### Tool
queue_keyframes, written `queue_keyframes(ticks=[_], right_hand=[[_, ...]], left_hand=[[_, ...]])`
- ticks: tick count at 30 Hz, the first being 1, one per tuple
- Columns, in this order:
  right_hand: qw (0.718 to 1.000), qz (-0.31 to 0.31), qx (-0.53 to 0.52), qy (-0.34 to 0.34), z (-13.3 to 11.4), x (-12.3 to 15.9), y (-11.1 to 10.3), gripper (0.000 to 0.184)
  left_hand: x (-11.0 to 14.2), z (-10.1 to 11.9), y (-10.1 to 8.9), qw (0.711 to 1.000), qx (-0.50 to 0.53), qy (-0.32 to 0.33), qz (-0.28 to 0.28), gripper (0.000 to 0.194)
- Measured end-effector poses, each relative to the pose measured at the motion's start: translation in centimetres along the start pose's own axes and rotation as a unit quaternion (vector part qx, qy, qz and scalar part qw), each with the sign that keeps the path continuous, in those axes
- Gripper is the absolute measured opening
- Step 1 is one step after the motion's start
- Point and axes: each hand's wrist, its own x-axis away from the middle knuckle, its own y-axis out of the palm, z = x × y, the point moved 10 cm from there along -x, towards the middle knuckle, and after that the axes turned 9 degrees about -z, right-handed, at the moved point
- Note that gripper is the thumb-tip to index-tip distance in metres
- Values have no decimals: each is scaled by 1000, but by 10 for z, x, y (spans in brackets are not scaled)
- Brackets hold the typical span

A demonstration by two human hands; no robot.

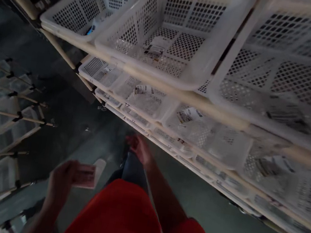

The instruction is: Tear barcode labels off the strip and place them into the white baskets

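My left hand (pixel 61 183) is low at the left, its fingers closed on a small pinkish printed card (pixel 85 175) held out in front of my red shirt. My right hand (pixel 139 147) hangs forward and down in the middle, near the lowest shelf of white baskets; it is dim and blurred, and I cannot make out its fingers or anything in it. A white perforated basket (pixel 215 43) with a small packet inside stands on the top shelf straight ahead.
A slanted rack of cream tubes (pixel 177 93) carries several rows of white baskets holding bagged parts and labels. Another tube rack (pixel 3 113) with clear bins stands at the left. A dark grey floor aisle (pixel 77 119) runs between them.
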Motion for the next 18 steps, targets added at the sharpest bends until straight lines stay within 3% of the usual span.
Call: queue_keyframes(ticks=[3, 4, 6, 8, 12, 15, 18], right_hand=[[979, -168, 103, -59, -22, 49, 98, 29], [969, -185, 140, -87, -32, 66, 117, 22], [952, -180, 201, -142, -51, 92, 132, 13], [941, -148, 239, -187, -69, 105, 124, 11], [933, -99, 256, -234, -88, 111, 90, 20], [935, -94, 241, -244, -89, 114, 77, 23], [944, -84, 207, -242, -87, 120, 69, 24]], left_hand=[[1, 16, 20, 999, 17, 13, -45, 38], [3, 19, 25, 998, 29, 17, -57, 38], [12, 21, 32, 994, 59, 22, -84, 40], [25, 19, 40, 985, 105, 30, -131, 45], [56, 7, 56, 954, 195, 35, -224, 44], [72, -2, 66, 935, 244, 19, -257, 39], [79, -5, 68, 935, 255, 11, -246, 40]])
